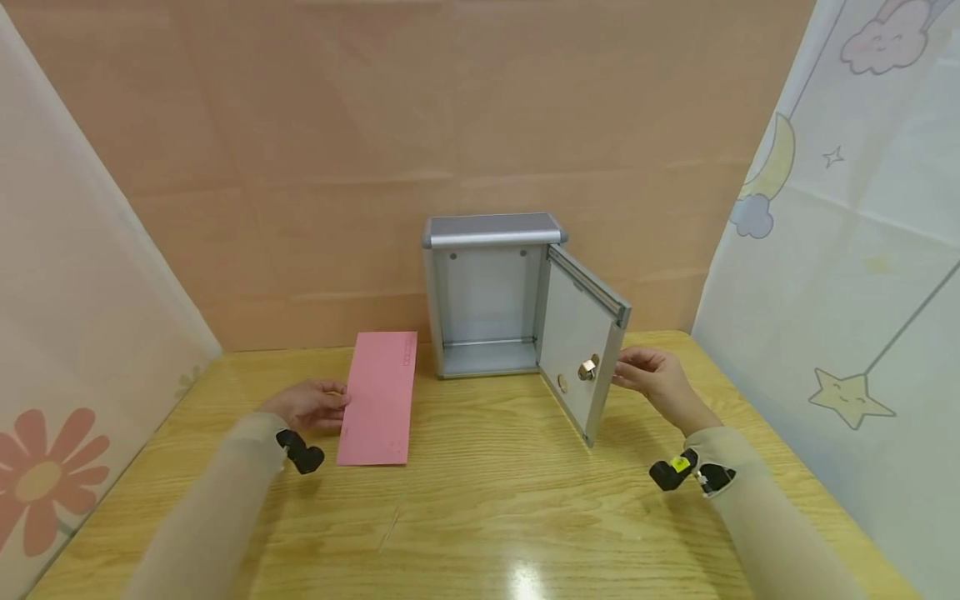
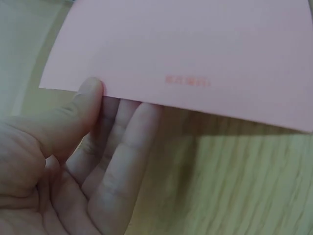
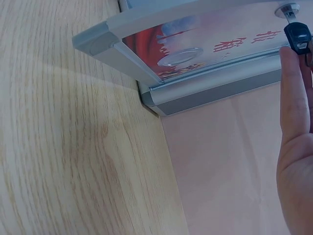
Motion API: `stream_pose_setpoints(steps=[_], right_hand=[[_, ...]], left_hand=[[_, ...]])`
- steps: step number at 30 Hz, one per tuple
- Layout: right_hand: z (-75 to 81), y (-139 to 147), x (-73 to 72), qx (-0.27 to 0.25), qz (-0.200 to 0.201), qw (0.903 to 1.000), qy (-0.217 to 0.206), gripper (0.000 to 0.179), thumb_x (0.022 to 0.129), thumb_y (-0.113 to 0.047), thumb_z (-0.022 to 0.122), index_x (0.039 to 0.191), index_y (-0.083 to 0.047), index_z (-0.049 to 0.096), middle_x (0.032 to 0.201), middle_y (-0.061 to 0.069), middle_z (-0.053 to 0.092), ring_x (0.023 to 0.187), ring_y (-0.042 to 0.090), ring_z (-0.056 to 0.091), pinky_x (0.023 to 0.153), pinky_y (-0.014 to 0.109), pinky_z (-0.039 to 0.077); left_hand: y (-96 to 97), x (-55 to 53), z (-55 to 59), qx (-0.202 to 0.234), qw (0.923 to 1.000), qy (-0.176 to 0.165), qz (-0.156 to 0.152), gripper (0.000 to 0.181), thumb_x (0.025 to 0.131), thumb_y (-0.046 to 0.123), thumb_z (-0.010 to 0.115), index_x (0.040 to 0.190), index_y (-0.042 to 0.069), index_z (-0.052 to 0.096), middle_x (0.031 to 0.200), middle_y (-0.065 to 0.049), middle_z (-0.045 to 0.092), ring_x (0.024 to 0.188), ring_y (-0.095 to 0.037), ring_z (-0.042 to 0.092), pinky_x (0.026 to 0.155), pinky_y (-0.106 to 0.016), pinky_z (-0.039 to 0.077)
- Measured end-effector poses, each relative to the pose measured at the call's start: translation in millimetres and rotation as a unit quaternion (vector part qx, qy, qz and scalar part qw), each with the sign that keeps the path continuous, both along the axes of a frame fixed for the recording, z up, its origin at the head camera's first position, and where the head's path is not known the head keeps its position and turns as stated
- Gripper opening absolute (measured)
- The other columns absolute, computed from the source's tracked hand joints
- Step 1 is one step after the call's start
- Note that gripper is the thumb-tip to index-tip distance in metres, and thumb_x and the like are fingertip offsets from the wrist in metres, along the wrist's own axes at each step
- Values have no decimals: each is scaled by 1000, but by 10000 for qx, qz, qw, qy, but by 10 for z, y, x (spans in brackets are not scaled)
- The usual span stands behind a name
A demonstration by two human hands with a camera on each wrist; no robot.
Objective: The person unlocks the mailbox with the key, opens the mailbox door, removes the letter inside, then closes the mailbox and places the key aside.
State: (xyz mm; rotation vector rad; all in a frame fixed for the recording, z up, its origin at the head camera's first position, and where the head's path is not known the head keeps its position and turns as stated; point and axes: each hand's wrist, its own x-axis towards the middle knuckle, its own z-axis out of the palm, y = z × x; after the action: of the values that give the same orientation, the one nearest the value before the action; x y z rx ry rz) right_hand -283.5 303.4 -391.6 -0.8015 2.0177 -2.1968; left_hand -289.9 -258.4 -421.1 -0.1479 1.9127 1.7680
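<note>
My left hand (image 1: 309, 403) pinches the edge of a pink envelope (image 1: 377, 400), thumb on top and fingers beneath, as the left wrist view shows; the envelope (image 2: 186, 54) is raised off the table there. A silver metal mailbox (image 1: 495, 292) stands at the back, its door (image 1: 573, 346) swung out to the right. On the door's inner side is a lock cam (image 1: 587, 370). Behind the door, my right hand (image 1: 656, 382) holds a black-headed key (image 3: 297, 36) that sits in the lock on the printed front; part of that hand is cut off in the right wrist view.
The wooden table (image 1: 480, 517) carries the mailbox and ends at a peach backdrop (image 1: 337, 167). Patterned white sheets close in on the left (image 1: 82, 292) and right (image 1: 847, 292). The opened door juts toward the front of the table.
</note>
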Motion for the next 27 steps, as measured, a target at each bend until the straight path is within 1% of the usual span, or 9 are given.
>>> stream_pose_setpoints(steps=[4, 7, 12, 17, 20, 23, 24, 25, 27], right_hand=[[-10, 3, -7, 6, 22, 10000, 5, 30, 96, 8, 50, 97, -14, 72, 99, -5, 72, 92, 8, 70, 82, 25, 57], [-21, 8, -13, 25, 21, 10000, 23, 32, 96, 9, 49, 98, -14, 72, 99, -5, 72, 92, 8, 70, 82, 25, 57], [-20, 13, -13, 32, 31, 10000, 24, 33, 97, 9, 48, 98, -14, 72, 99, -5, 72, 92, 7, 70, 82, 24, 57], [-17, 16, -4, 40, 30, 10000, -2, 31, 97, 7, 49, 98, -14, 72, 100, -5, 73, 92, 8, 70, 83, 24, 56], [-19, 18, -6, 36, 44, 10000, -23, 31, 96, 8, 49, 98, -14, 72, 100, -5, 73, 92, 8, 70, 83, 24, 56], [-19, 18, -12, 33, 57, 10000, -37, 32, 97, 8, 49, 98, -14, 72, 100, -5, 72, 93, 8, 69, 83, 25, 56], [-18, 18, -14, 40, 52, 10000, -37, 32, 97, 8, 49, 98, -14, 72, 100, -5, 72, 93, 8, 69, 83, 24, 56], [-16, 17, -16, 61, 28, 10000, -37, 32, 97, 8, 49, 98, -15, 72, 100, -5, 72, 93, 8, 69, 82, 24, 56], [-12, 15, -19, 66, 20, 10000, -38, 31, 97, 8, 49, 97, -14, 72, 100, -5, 72, 93, 8, 69, 82, 24, 56]], left_hand=[[36, -23, -85, -111, 9993, -149, 309, 6, 97, 6, 58, 103, 6, 57, 88, -5, 67, 81, -17, 67, 78, -32, 59], [65, -36, -133, -292, 9988, -127, 372, 10, 96, 7, 59, 106, 4, 57, 88, -4, 65, 80, -16, 66, 76, -31, 59], [113, -42, -165, -636, 9977, -12, 215, 17, 97, 7, 58, 113, 2, 56, 88, -2, 63, 80, -14, 65, 77, -29, 59], [139, -65, -189, -831, 9964, 25, 150, 19, 96, 7, 59, 114, 1, 58, 87, -1, 63, 78, -12, 64, 76, -26, 58], [149, -77, -186, -902, 9959, 11, 102, 19, 96, 7, 59, 113, 0, 59, 85, 0, 63, 75, -10, 63, 72, -23, 58], [165, -89, -176, -1037, 9946, 32, -38, 22, 96, 6, 58, 117, -3, 57, 83, 0, 63, 72, -8, 63, 69, -21, 57], [175, -97, -177, -1107, 9939, 15, -8, 23, 96, 6, 58, 117, -4, 57, 83, -1, 63, 71, -8, 62, 68, -21, 57], [159, -133, -216, -1090, 9940, -33, 66, 26, 92, 8, 65, 115, -3, 59, 83, -2, 64, 71, -9, 63, 68, -22, 58], [178, -142, -209, -1147, 9933, -48, 105, 27, 91, 7, 66, 115, -4, 59, 82, -2, 65, 70, -9, 63, 67, -22, 58]])
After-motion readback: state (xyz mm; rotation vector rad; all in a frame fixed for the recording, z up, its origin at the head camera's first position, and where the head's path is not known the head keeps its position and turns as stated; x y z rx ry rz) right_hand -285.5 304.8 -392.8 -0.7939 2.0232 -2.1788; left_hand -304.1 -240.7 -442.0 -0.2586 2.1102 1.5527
